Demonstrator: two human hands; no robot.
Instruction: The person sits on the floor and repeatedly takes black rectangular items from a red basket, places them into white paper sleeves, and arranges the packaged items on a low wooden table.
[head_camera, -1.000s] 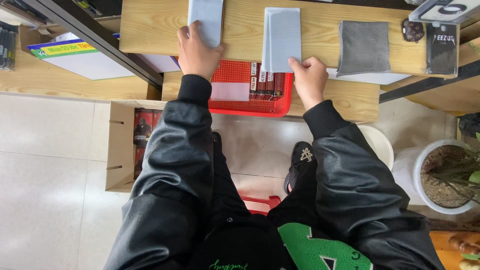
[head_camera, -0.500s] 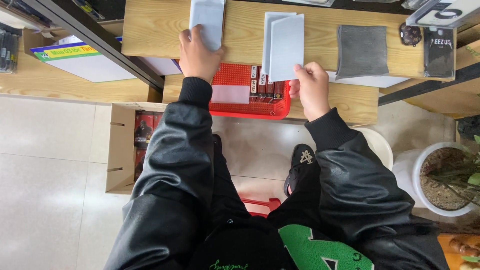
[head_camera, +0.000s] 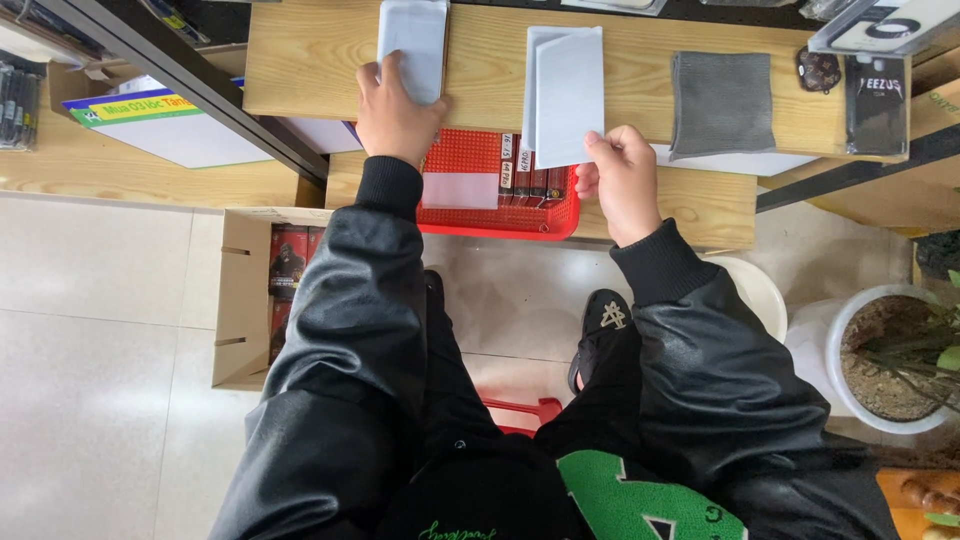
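While my left hand (head_camera: 392, 112) lies flat, fingers spread, on the pale sleeve (head_camera: 412, 40) at the shelf's (head_camera: 300, 60) far edge, my right hand (head_camera: 622, 180) pinches the near-edge grey sleeve (head_camera: 568, 92) upright, long axis pointing away.

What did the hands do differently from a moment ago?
The right hand pinched the top grey sheet of the right pile and lifted its near edge off the shelf. The left hand stayed pressed on the left grey sheet.
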